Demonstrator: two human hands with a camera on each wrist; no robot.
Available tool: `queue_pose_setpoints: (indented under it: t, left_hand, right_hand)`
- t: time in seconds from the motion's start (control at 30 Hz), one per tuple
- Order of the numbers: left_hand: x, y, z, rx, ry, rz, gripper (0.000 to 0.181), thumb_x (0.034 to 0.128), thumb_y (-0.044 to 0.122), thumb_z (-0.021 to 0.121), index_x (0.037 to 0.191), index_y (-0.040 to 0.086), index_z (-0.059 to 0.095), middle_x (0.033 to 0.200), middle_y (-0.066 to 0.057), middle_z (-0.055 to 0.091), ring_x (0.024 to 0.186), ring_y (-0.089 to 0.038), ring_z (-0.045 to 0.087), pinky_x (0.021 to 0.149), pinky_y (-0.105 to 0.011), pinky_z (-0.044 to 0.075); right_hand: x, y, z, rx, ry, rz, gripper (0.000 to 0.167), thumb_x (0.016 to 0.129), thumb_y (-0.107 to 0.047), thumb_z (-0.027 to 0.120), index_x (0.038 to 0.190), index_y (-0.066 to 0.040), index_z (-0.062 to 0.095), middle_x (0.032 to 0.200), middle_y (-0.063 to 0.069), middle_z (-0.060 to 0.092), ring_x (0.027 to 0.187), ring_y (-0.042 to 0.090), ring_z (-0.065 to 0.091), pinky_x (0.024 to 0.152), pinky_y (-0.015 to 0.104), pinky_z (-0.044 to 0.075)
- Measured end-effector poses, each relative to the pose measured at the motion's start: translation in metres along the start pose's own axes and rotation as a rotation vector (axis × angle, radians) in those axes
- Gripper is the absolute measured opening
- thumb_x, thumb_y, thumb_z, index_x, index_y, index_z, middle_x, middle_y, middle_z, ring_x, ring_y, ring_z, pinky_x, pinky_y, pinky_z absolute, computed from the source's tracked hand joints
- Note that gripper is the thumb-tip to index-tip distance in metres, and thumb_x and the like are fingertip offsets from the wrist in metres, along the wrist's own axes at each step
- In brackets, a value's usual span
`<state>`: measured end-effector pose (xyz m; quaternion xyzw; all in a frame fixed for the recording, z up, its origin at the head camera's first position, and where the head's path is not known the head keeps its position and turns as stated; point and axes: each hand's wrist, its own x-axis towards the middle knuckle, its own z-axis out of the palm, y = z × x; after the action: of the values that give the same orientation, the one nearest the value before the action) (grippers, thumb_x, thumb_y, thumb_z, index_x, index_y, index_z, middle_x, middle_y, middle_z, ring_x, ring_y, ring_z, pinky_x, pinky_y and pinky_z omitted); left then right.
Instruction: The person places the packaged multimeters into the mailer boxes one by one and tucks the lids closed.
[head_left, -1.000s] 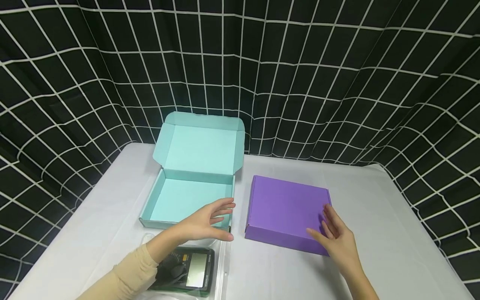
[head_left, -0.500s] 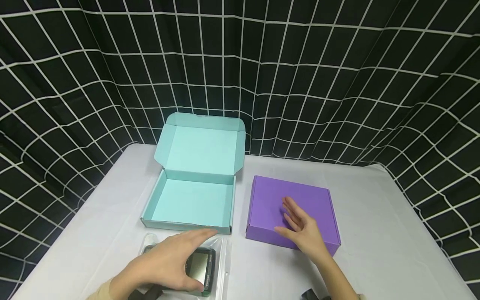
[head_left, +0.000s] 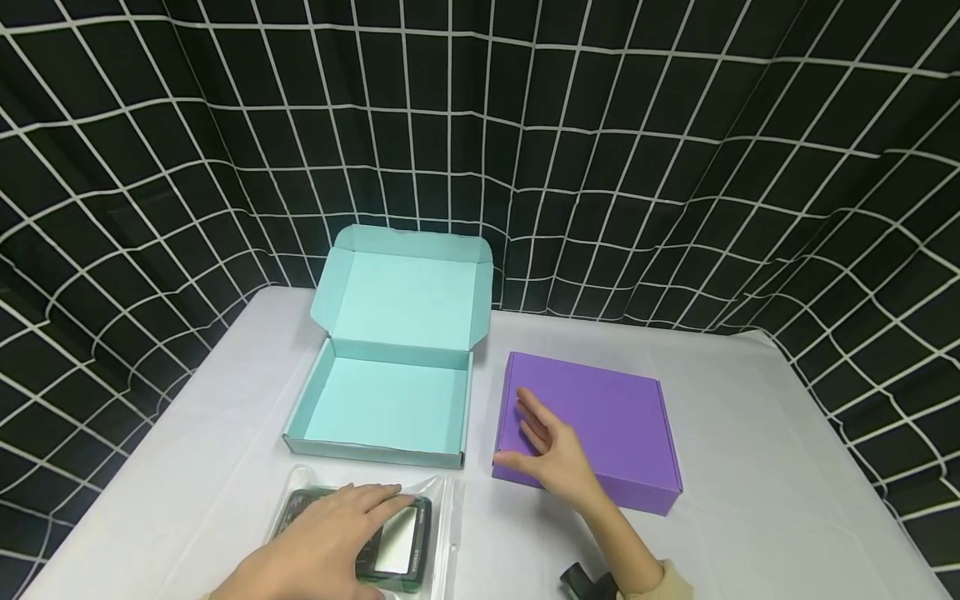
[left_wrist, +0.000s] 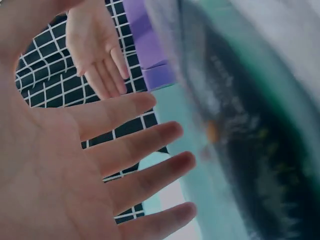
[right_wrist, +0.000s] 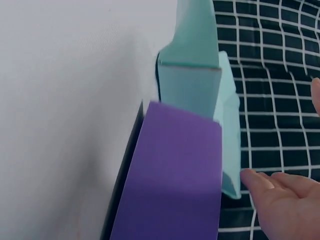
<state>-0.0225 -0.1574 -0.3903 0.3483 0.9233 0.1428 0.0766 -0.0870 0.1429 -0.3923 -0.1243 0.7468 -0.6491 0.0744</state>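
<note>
At the near left, the left hand (head_left: 330,533), fingers extended and grasping nothing, lies over a digital multimeter (head_left: 397,537) in a clear zip bag (head_left: 445,542); the meter shows past the palm on the right. Behind sits an open teal mailer box (head_left: 386,404), whose front right corner that hand covered a second ago. The right hand (head_left: 561,460), likewise loose, has shifted from the right edge of the closed purple mailer box (head_left: 600,417) to above its left front.

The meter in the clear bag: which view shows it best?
The head view: the meter shows its screen plainly, though the left hand covers part of it. The left wrist view has it close but blurred and cut off; the right wrist view does not show it.
</note>
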Motion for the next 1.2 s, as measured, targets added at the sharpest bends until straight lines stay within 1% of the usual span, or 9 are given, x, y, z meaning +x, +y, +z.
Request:
queue_pose_setpoints:
  t: [0.13, 0.2, 0.33, 0.4, 0.5, 0.67, 0.9, 1.03, 1.2]
  left_hand:
    - [-0.002, -0.003, 0.007, -0.012, 0.011, -0.04, 0.085, 0.0661, 0.042, 0.083, 0.137, 0.005, 0.053, 0.136, -0.012, 0.054, 0.123, -0.034, 0.052, 0.098, -0.057, 0.044]
    - [-0.004, -0.004, 0.01, -0.012, 0.013, -0.054, 0.083, 0.0664, 0.039, 0.084, 0.135, 0.003, 0.054, 0.135, -0.014, 0.054, 0.123, -0.036, 0.052, 0.099, -0.058, 0.043]
    - [-0.007, -0.008, 0.016, 0.004, 0.02, -0.049, 0.086, 0.0644, 0.039, 0.086, 0.134, -0.001, 0.054, 0.134, -0.017, 0.054, 0.122, -0.038, 0.051, 0.098, -0.062, 0.042]
    - [-0.009, -0.01, 0.018, 0.015, 0.018, -0.05, 0.09, 0.0621, 0.039, 0.087, 0.134, -0.002, 0.053, 0.135, -0.019, 0.053, 0.123, -0.041, 0.05, 0.096, -0.066, 0.04]
    - [-0.01, -0.012, 0.02, 0.009, 0.016, -0.081, 0.093, 0.0595, 0.037, 0.089, 0.135, -0.002, 0.051, 0.137, -0.022, 0.051, 0.125, -0.045, 0.047, 0.096, -0.071, 0.037]
    - [-0.013, -0.015, 0.021, 0.002, 0.029, -0.103, 0.095, 0.0551, 0.031, 0.091, 0.135, -0.001, 0.051, 0.135, -0.023, 0.052, 0.124, -0.047, 0.047, 0.091, -0.075, 0.037]
    - [-0.014, -0.016, 0.022, 0.002, 0.075, -0.074, 0.092, 0.0531, 0.02, 0.091, 0.134, 0.001, 0.052, 0.129, -0.019, 0.056, 0.118, -0.041, 0.052, 0.09, -0.069, 0.043]
    - [-0.013, -0.016, 0.023, -0.002, 0.072, -0.077, 0.092, 0.0518, 0.02, 0.092, 0.133, 0.002, 0.053, 0.129, -0.017, 0.056, 0.118, -0.04, 0.052, 0.09, -0.068, 0.043]
    - [-0.013, -0.015, 0.022, 0.011, 0.071, -0.076, 0.091, 0.0513, 0.02, 0.092, 0.132, 0.002, 0.054, 0.128, -0.017, 0.057, 0.117, -0.04, 0.053, 0.089, -0.068, 0.043]
  right_hand:
    - [0.006, 0.0, 0.012, -0.025, -0.044, 0.004, 0.097, 0.074, -0.002, 0.083, 0.15, 0.008, 0.024, 0.157, 0.022, 0.022, 0.143, 0.035, 0.024, 0.109, 0.032, 0.031]
    - [0.008, 0.001, 0.018, -0.05, -0.07, -0.002, 0.098, 0.073, -0.003, 0.084, 0.151, 0.005, 0.024, 0.156, 0.024, 0.022, 0.141, 0.039, 0.026, 0.109, 0.036, 0.032]
    - [0.013, 0.004, 0.03, -0.099, -0.125, -0.022, 0.103, 0.071, -0.004, 0.085, 0.153, 0.001, 0.023, 0.157, 0.024, 0.018, 0.139, 0.044, 0.025, 0.109, 0.043, 0.032]
    - [0.015, 0.004, 0.035, -0.117, -0.137, -0.036, 0.105, 0.07, -0.003, 0.086, 0.153, 0.001, 0.022, 0.158, 0.023, 0.016, 0.141, 0.043, 0.022, 0.109, 0.044, 0.032]
    - [0.019, 0.006, 0.043, -0.125, -0.126, -0.045, 0.108, 0.068, -0.001, 0.087, 0.152, 0.004, 0.02, 0.158, 0.023, 0.015, 0.143, 0.042, 0.017, 0.109, 0.045, 0.032]
    - [0.025, 0.013, 0.058, -0.119, -0.066, -0.031, 0.109, 0.066, 0.005, 0.086, 0.149, 0.012, 0.016, 0.156, 0.029, 0.011, 0.143, 0.043, 0.014, 0.109, 0.049, 0.029]
    - [0.029, 0.021, 0.078, -0.205, 0.117, 0.047, 0.106, 0.066, 0.001, 0.086, 0.147, 0.014, 0.019, 0.152, 0.035, 0.018, 0.137, 0.05, 0.025, 0.105, 0.048, 0.036]
    - [0.031, 0.021, 0.086, -0.177, 0.195, 0.08, 0.101, 0.066, 0.002, 0.085, 0.146, 0.014, 0.024, 0.147, 0.037, 0.029, 0.134, 0.05, 0.032, 0.104, 0.048, 0.037]
    - [0.033, 0.02, 0.091, -0.115, 0.226, 0.11, 0.098, 0.066, 0.008, 0.083, 0.146, 0.012, 0.027, 0.143, 0.038, 0.034, 0.132, 0.051, 0.034, 0.105, 0.049, 0.038]
